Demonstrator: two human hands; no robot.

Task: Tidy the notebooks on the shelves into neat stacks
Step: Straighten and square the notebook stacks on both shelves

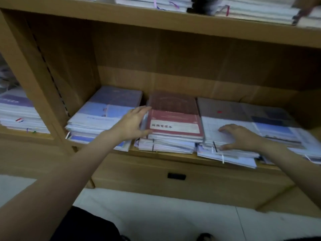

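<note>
The left hand (pixel 134 123) is reaching in from a bare, outstretched forearm, fingers straight and together, the grip apart and holding nothing. Its fingertips and thumb are lying against the left edge of the middle stack (pixel 171 131), which is sitting just to the right of that hand. A red notebook (pixel 175 119) with a pale label is lying flat on top of this stack, its cover glossy, as if in clear wrap.

The right hand (pixel 240 137) is lying palm down, fingers spread and lightly bent, thumb stretched along the front edge, pressing on the right stack (pixel 251 134) under it without closing round anything. That stack is looking uneven, thin white and blue booklets jutting out at the front with ribbon markers hanging from them.

The left stack (pixel 102 117) is sitting just beyond the left hand's back, its pale blue and white covers slightly fanned.

All three are resting on a tan wooden shelf (pixel 182 154), its grain smooth and matte. Above, more notebooks (pixel 152 3) are being cut off by the frame's top. Motion blur is smearing the right stack's far end, and the printing on the covers is too soft to read.
</note>
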